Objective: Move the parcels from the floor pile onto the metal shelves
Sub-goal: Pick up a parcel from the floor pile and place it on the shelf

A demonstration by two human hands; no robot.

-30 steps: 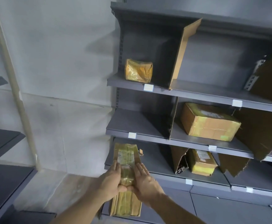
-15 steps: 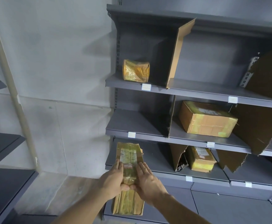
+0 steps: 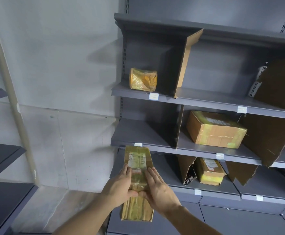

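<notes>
A long flat parcel (image 3: 137,168), wrapped in yellowish tape with a white label, lies lengthwise over the left end of the lower grey metal shelf (image 3: 165,172). Its near end sticks out past the shelf's front edge. My left hand (image 3: 119,185) and my right hand (image 3: 157,187) lie flat on its top face, fingers straight and thumbs meeting in the middle. The parcel's far end reaches just under the edge of the middle shelf (image 3: 146,133). Whether the parcel rests on the shelf I cannot tell.
A small yellow parcel (image 3: 143,79) sits on the upper shelf (image 3: 206,99). A large box (image 3: 214,131) and a smaller box (image 3: 207,172) sit to the right behind torn cardboard dividers (image 3: 185,61). Dark shelves (image 3: 1,156) stand at the left, beside a pale pipe (image 3: 9,92).
Both hands have slid the flat parcel a little farther in, so its far end now sits just below the middle shelf's edge.
</notes>
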